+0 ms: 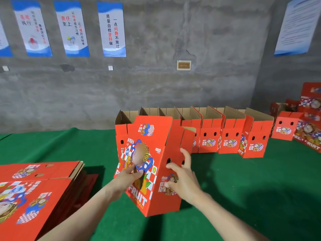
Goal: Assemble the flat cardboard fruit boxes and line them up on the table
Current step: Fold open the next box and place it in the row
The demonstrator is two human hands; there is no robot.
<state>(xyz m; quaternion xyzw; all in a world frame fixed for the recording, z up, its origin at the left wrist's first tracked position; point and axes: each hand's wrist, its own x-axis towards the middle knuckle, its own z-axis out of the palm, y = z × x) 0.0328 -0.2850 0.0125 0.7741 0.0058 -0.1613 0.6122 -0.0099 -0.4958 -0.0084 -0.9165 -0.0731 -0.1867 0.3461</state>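
An unfolded red fruit box (152, 153) stands tilted on the green table (243, 180), its top flaps up and its printed front facing me. My left hand (128, 176) presses against the printed front panel. My right hand (182, 176) grips the narrow side panel below two round holes, fingers spread. Behind it, a row of assembled red boxes (231, 136) with open tops runs along the back of the table toward the right. A stack of flat, folded boxes (34, 188) lies at the near left.
More red boxes (311, 122) are piled at the far right, past the table's end. A grey concrete wall with posters (111, 28) stands behind the table. Green cloth shows in front of the row and to my right.
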